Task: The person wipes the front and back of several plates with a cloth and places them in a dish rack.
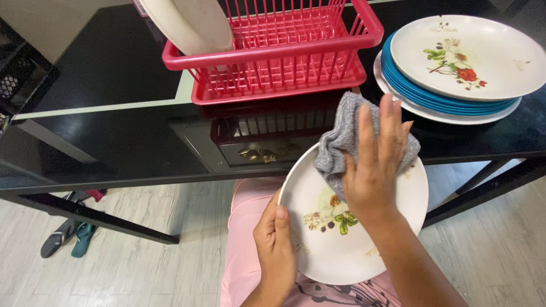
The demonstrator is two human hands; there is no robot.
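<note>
A white round plate (364, 239) with a flower and berry print sits tilted over the person's lap, just below the front edge of the black glossy worktop (114, 142), its face turned up toward the camera. The left hand (277, 250) clasps the plate at its lower left rim, thumb lying on the face and fingers hidden behind. The right hand (375, 165) lies flat on the upper half of the plate, fingers spread and pointing away from the body, pressing a grey cloth (341, 139) against the surface; the cloth bunches out beyond the fingertips and over the plate's far rim. So the plate lies directly under the right palm, with its bare lower part reaching back toward the wrist and the body, and the right hand is the nearer one to the printed middle. On the worktop beyond stands a red dish rack (284, 62) holding a pale plate (187, 23) upright at its left end. To the right rests a stack of plates (455, 96), blue ones topped by a white flowered one. A pair of sandals (68, 239) lies on the pale floor at left.
</note>
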